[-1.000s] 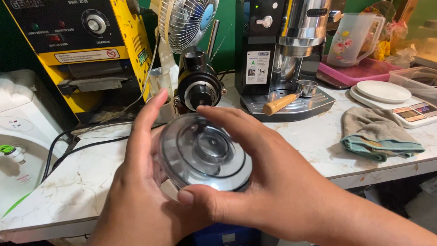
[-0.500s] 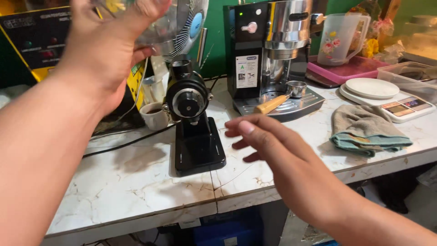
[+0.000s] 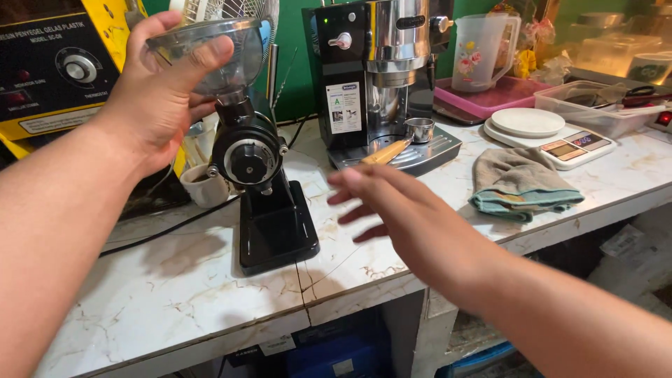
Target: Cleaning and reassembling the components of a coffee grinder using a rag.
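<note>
Head view: clear funnel-shaped hopper [image 3: 210,52] in left hand [image 3: 157,91] atop black grinder [image 3: 262,189].

This was a small drinks-shop work counter: a marble worktop [image 3: 175,294] carried a black coffee grinder [image 3: 262,189], an espresso machine [image 3: 381,77] farther back, a cup-sealing machine [image 3: 56,70] far left, and a kitchen scale [image 3: 553,136] right.
</note>
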